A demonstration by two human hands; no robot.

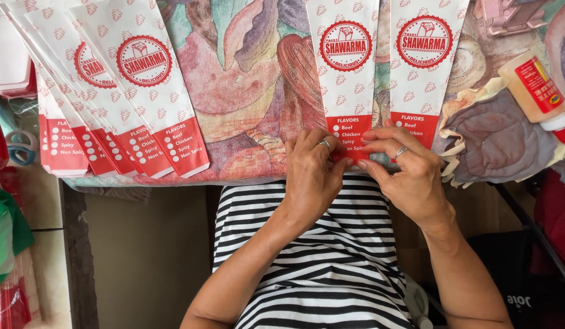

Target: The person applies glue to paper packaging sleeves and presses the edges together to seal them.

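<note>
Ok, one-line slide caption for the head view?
Left hand and right hand press the red end of a paper sleeve, glue bottle nearby.

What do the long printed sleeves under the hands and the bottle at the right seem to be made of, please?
Printed sleeve: apparently thin matte paper, lying flat with crisp edges, red print on white. Both hands press its red end. Bottle: probably soft, slightly glossy plastic, translucent tan with a red label and red-tipped nozzle.

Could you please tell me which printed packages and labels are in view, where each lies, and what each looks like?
Paper sleeve: centre, under left hand and right hand; long, white, red end.
Second sleeve: beside it, same colours.
Fanned sleeve stack: left.
Glue bottle: far right, orange, red label, white collar, red tip.
</note>
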